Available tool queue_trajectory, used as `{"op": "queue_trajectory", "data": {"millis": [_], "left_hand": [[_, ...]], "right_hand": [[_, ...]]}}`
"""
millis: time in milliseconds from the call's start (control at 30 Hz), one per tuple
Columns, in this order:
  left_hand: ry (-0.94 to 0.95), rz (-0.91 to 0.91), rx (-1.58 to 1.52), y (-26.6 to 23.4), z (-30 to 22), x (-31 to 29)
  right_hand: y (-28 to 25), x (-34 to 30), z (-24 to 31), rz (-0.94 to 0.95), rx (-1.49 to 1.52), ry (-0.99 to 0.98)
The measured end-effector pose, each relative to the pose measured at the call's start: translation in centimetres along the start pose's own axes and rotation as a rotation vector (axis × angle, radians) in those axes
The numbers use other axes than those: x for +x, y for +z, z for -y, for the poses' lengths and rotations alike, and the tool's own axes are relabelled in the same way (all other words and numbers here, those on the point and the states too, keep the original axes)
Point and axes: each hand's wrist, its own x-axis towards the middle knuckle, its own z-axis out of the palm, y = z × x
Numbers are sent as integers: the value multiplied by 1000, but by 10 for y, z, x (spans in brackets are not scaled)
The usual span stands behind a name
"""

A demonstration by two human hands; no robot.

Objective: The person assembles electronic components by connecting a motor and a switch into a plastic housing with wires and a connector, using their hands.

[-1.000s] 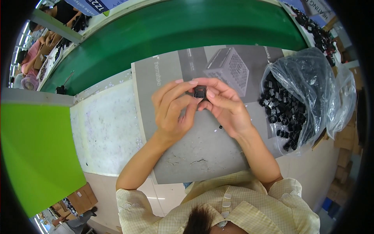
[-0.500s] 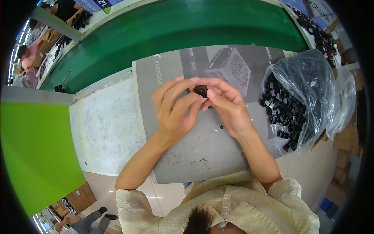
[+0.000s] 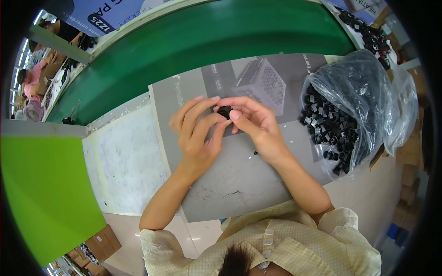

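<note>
Blk part (image 3: 224, 112) btwn fingertips (image 3: 235, 115) of L hand (image 3: 197, 135) & R hand (image 3: 262, 129), both pinching it.

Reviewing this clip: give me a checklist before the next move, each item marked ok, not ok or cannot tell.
1. Small black part held: ok, between left hand and right hand.
2. Part's fine details: cannot tell, too small and partly covered.
3. More black parts nearby: ok, heaped in the clear plastic bag on the right.
4. Grey sheet free of debris: not ok, a dark bit and white specks lie there.
5. Sheet surface intact: not ok, cracked.
</note>
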Motion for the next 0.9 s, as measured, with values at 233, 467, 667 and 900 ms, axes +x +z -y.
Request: {"op": "queue_trajectory", "data": {"millis": [233,467,667,900], "left_hand": [[-4,25,90,-2,1,1],[-49,64,83,-2,-2,-2],[-54,73,77,-4,-2,0],[-43,105,83,-4,-4,1]], "right_hand": [[-3,-1,-5,-22,-51,-42],[2,-3,-7,-115,-148,-90],[4,-2,-10,-184,-285,-149],[2,-1,-10,-232,-361,-224]]}}
